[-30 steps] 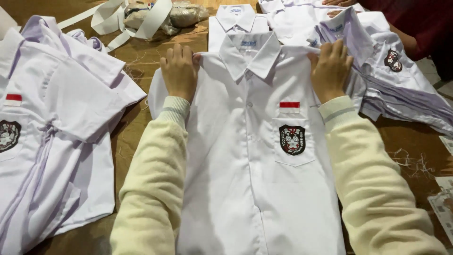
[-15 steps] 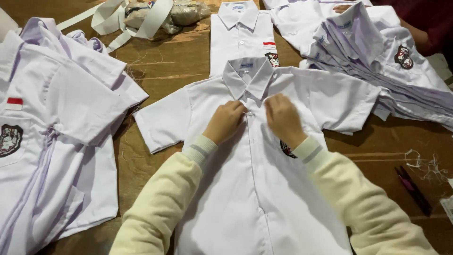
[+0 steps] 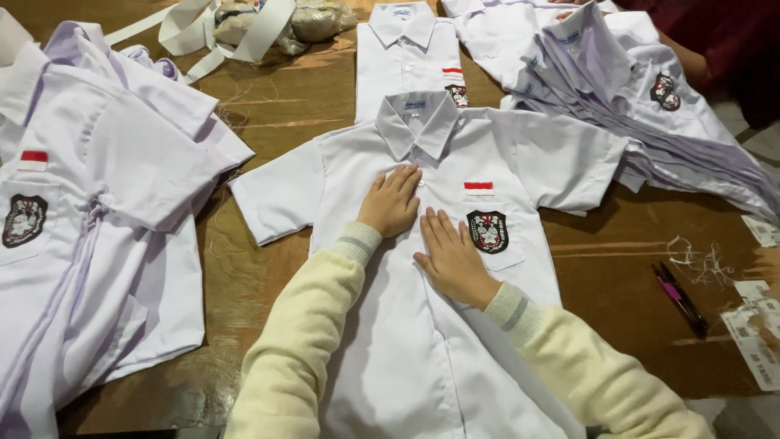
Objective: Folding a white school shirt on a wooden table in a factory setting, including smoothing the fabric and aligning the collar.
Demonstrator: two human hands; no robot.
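Pressing flat on the white shirt (image 3: pixel 422 325), the left hand (image 3: pixel 392 203) and right hand (image 3: pixel 452 258) are resting side by side. Both are lying with fingers released, grasping nothing.

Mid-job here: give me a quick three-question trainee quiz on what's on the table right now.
1. True or false: both hands lie flat on the front of the spread shirt.
2. Which hand is nearer the collar: A) left hand B) right hand?
3. What lies on the bare table, right of the shirt's hem?

Key:
1. True; neither hand holds anything.
2. A.
3. A pen, beside loose threads and paper tags.
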